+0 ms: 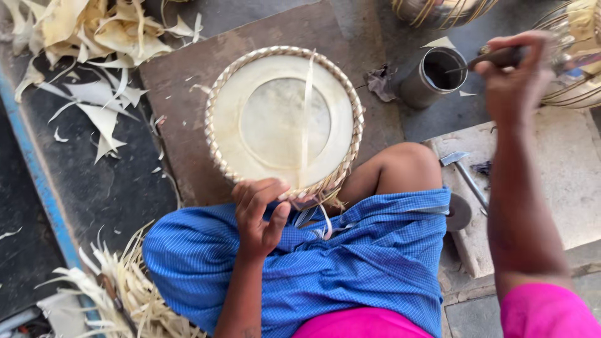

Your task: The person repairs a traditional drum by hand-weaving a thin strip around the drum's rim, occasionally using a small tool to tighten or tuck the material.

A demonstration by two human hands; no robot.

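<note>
At the centre of the frame, a round pale woven basket [285, 122] with a braided rim sits on a brown board [181, 81], its near edge gripped by the left hand [260, 216]. At the upper right, the right hand [516, 75] closes around a dark-handled tool [498, 58] over a grey metal cup [435, 76]. The work looks mid-weave; the next move likely calls for bringing the tool back to the rim beside the loose pale strip [305, 119].

L hand [260, 216] on woven tray [285, 119]
</note>
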